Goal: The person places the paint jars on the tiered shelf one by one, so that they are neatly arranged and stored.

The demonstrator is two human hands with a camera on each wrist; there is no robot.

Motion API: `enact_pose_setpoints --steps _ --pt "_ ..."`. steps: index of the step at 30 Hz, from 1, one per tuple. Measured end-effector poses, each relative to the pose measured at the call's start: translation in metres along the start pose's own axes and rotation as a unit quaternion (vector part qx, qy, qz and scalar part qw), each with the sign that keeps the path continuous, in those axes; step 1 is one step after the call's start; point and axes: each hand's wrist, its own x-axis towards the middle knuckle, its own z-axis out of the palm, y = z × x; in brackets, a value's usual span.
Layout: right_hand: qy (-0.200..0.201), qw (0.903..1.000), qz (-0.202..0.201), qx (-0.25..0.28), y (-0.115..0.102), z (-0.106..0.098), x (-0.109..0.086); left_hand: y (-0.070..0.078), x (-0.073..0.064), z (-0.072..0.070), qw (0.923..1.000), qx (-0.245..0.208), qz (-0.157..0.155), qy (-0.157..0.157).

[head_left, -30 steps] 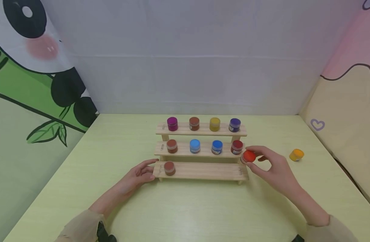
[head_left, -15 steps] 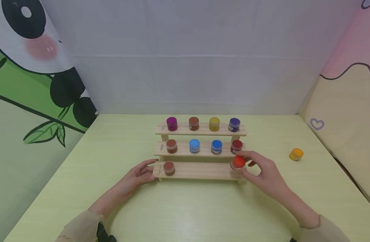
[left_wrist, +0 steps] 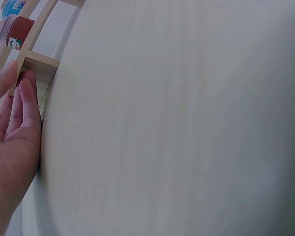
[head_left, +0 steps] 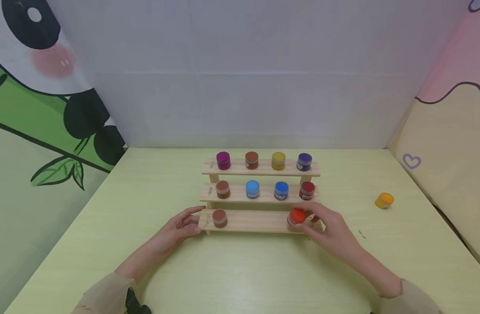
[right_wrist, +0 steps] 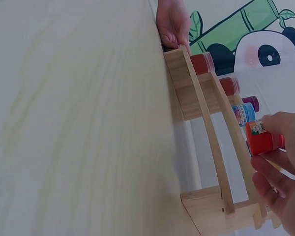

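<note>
My right hand [head_left: 331, 231] pinches a red-orange paint jar [head_left: 296, 216] between thumb and fingers. The right wrist view shows this jar [right_wrist: 259, 140] held a little above the bottom shelf, toward its right side. At the left end of the three-tier wooden rack [head_left: 259, 221], my left hand [head_left: 181, 227] grips the bottom shelf. In the left wrist view, the thumb and fingers of that hand [left_wrist: 14, 137] lie on either side of the shelf end. A brown jar [head_left: 220, 218] stands on the bottom shelf, near my left hand.
Several jars stand on the middle shelf, among them a light blue jar [head_left: 253, 189] and a dark red jar [head_left: 307, 190]. The top shelf bears several more, including a purple jar [head_left: 223, 160]. A yellow-orange jar [head_left: 384, 200] sits on the table [head_left: 240, 270] at the right.
My right hand has carried the red-orange jar leftward and slightly nearer, from beside the rack's right end to over the bottom shelf. The left hand stays at the rack's left end.
</note>
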Motion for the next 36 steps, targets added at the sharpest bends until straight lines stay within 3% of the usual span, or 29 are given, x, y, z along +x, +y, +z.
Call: enact_pose_setpoints --steps 17,22,36 --pt "-0.042 0.9977 0.036 0.038 -0.002 0.021 -0.004 0.002 0.000 0.001 1.0000 0.002 0.003 0.002" --pt "-0.046 0.9974 0.027 0.049 -0.001 0.026 -0.005 0.002 0.000 0.001 1.0000 0.000 0.002 0.002" --pt "-0.074 0.9951 0.040 0.052 -0.014 0.036 0.008 0.002 -0.001 0.001 1.0000 0.000 -0.005 0.006"
